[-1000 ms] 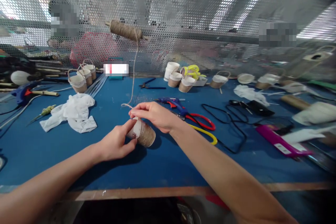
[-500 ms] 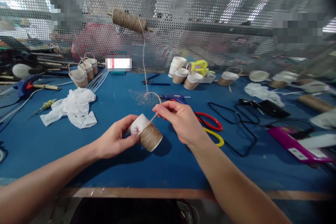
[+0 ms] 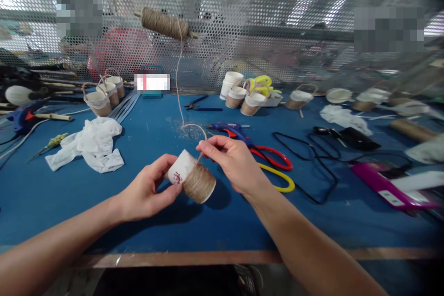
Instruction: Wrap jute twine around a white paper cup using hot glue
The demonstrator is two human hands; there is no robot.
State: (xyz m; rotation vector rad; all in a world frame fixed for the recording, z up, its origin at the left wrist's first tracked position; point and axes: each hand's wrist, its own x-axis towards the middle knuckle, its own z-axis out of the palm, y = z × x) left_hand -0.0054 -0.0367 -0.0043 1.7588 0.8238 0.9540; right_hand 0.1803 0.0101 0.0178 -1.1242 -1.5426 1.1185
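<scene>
My left hand (image 3: pixel 145 192) grips a small white paper cup (image 3: pixel 189 176) lying on its side above the blue table (image 3: pixel 138 148). Brown jute twine covers about half of the cup. My right hand (image 3: pixel 232 162) pinches the loose twine strand (image 3: pixel 178 88) just above the cup. That strand loops up to a twine spool (image 3: pixel 163 24) hung on the perforated metal screen (image 3: pixel 263 18).
A blue glue gun (image 3: pixel 227 128), red and yellow scissors (image 3: pixel 274 166) and a black cable (image 3: pixel 305 157) lie right of my hands. White cloth (image 3: pixel 88 145) sits left. Twine-wrapped cups (image 3: pixel 243 99) stand at the back. People work behind the screen.
My right hand swung from over the cup's left end to its right side, carrying the twine around. The cup tilted slightly and the strand now loops above it.
</scene>
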